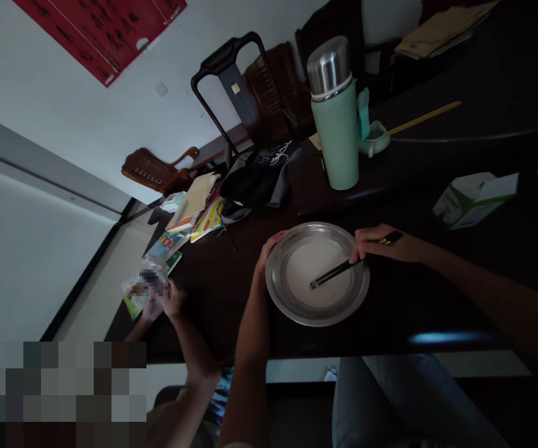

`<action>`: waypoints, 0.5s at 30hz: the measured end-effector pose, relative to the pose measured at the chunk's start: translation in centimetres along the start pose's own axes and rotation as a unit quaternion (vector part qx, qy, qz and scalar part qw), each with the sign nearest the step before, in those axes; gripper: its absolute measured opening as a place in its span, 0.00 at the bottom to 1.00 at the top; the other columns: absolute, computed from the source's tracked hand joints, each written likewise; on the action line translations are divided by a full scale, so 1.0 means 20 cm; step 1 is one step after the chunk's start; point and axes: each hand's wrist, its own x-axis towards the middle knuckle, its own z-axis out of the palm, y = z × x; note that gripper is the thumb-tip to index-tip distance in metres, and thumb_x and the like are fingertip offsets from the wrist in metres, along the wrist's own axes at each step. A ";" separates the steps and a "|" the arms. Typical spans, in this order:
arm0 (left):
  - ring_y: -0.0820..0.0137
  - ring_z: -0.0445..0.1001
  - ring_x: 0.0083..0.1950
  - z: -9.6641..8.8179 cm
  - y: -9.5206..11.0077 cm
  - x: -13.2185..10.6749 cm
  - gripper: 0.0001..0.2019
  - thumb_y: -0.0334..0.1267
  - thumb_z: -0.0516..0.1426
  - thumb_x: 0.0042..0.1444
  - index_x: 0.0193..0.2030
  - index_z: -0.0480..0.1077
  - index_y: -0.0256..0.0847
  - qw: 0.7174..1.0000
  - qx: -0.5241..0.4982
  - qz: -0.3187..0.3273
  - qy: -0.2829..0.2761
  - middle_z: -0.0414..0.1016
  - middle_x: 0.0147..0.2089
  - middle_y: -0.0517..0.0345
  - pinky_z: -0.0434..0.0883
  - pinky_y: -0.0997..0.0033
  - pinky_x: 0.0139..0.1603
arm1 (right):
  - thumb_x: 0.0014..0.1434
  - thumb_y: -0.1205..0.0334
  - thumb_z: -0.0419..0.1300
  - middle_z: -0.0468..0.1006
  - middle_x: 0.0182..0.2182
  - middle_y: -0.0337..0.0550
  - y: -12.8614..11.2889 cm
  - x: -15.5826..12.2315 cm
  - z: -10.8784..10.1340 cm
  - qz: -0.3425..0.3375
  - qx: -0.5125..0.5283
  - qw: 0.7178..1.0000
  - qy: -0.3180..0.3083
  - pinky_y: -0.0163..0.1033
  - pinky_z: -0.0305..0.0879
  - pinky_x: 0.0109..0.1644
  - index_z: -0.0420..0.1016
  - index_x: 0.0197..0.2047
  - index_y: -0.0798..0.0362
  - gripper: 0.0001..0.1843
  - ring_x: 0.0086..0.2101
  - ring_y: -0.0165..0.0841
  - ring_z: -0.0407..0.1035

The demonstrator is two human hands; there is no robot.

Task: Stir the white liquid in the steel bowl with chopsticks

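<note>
A round metal bowl [275, 295] stands on the dark table, holding a whitish liquid or paste [306, 264]. My left hand [270, 250] grips the bowl's left rim, its fingers partly hidden behind the metal. Black chopsticks [336, 274] with gold near the upper end are in my right hand [375, 242], closed around them over the right rim. Their lower tips touch the whitish contents near the bowl's middle.
Behind the bowl stands a mint-green thermos [336, 137] beside a small green pot [375, 140]. An open white-and-green box [471, 202] is at right. Books [203, 218] and a black bag [259, 174] lie at left, near another person's hands [173, 298].
</note>
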 end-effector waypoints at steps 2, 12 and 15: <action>0.43 0.67 0.66 0.01 0.00 0.01 0.22 0.53 0.58 0.55 0.49 0.79 0.41 0.999 -0.026 -0.008 -0.018 0.80 0.54 0.51 0.59 0.44 0.68 | 0.65 0.51 0.60 0.84 0.33 0.48 -0.01 0.00 -0.01 0.005 -0.021 0.999 0.038 0.42 0.64 0.43 0.76 0.27 0.53 0.19 0.36 0.36 0.74; 0.52 0.71 0.61 0.04 -0.01 -0.03 0.18 0.49 0.55 0.65 0.53 0.75 0.40 0.996 0.028 0.061 0.055 0.76 0.58 0.50 0.69 0.51 0.62 | 0.66 0.48 0.57 0.84 0.29 0.47 0.01 0.00 -0.01 -0.011 0.019 1.000 0.005 0.43 0.65 0.40 0.73 0.24 0.52 0.23 0.32 0.36 0.74; 0.59 0.74 0.55 0.04 -0.03 -0.07 0.18 0.45 0.57 0.66 0.57 0.70 0.38 0.994 0.035 0.072 0.075 0.72 0.59 0.49 0.75 0.53 0.55 | 0.65 0.48 0.58 0.85 0.32 0.47 0.03 0.01 -0.01 -0.007 -0.026 0.999 0.041 0.43 0.65 0.41 0.75 0.26 0.53 0.21 0.35 0.37 0.76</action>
